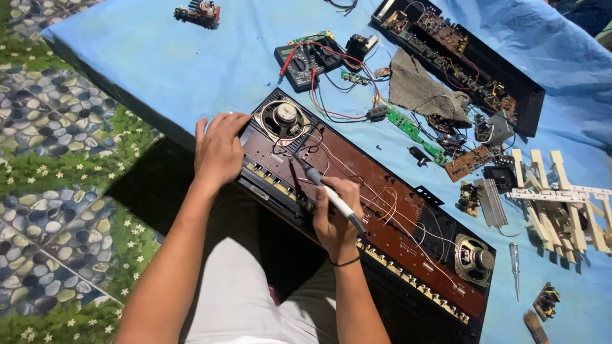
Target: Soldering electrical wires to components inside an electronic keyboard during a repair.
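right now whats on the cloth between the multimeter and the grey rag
In the head view, between the multimeter and the grey rag lie looping red and black wires, a small green circuit board and a small black part.

Bright even light from above, sharp focus, dark shadow under cloth edge, slight wide-angle bend at corners
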